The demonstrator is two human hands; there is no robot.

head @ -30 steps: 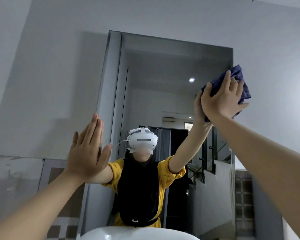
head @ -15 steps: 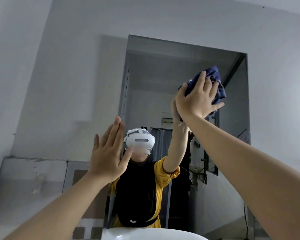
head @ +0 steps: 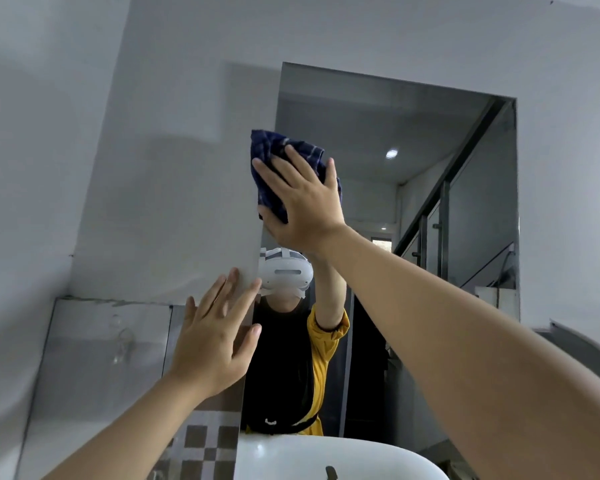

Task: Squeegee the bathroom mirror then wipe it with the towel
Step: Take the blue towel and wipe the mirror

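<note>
Mirror [head: 413, 140]: right hand [head: 302, 202] presses towel [head: 274, 147] flat at left edge; left hand [head: 215, 341] spread, empty.

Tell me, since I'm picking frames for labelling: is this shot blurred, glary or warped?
Head view: mostly sharp; the left hand looks slightly soft. The mirror reflects one small ceiling light, without washing glare. Wide-angle bending shows on the mirror's edges. The right hand and towel read clearly.

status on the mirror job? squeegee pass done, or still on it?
No squeegee is in view, so that pass looks finished. Towel stage is in hand: the right hand presses the blue towel flat on the mirror at its upper left edge. The left hand is open near the wall. Lower glass likely remains.
</note>
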